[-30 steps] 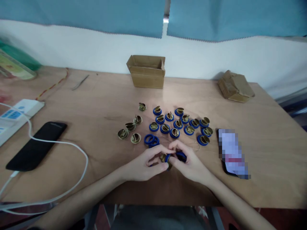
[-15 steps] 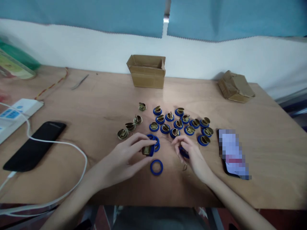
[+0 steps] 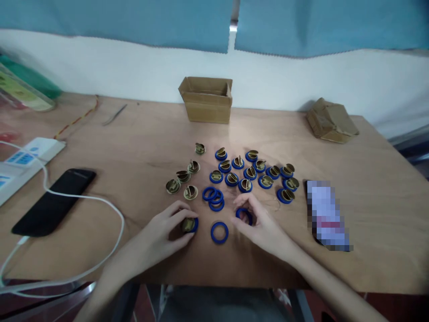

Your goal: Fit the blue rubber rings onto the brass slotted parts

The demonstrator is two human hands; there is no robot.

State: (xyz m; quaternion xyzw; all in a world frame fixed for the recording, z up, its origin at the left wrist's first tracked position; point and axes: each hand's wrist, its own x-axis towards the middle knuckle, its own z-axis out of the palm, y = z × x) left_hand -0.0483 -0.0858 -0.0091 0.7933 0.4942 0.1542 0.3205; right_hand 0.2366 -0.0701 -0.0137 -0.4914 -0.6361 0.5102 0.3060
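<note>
My left hand (image 3: 161, 232) curls round a brass fitting with a blue ring on it (image 3: 190, 224), low on the wooden table (image 3: 134, 147). My right hand (image 3: 259, 226) pinches a blue rubber ring (image 3: 244, 214). One loose blue ring (image 3: 219, 232) lies flat between the hands. A small pile of blue rings (image 3: 213, 198) sits just beyond it. Several bare brass fittings (image 3: 182, 181) lie to the left. Several brass fittings with blue rings on them (image 3: 254, 172) are spread to the right.
An open cardboard box (image 3: 206, 99) stands at the back centre, a crumpled brown package (image 3: 331, 120) at the back right. A phone (image 3: 325, 215) lies right of my hands. A black phone (image 3: 55, 201), white cable (image 3: 100, 205) and power strip (image 3: 23, 161) are on the left.
My left hand has moved down and left with the ringed fitting, from beside the ring pile to near the loose ring. My right hand has drawn slightly nearer, still holding a blue ring.
</note>
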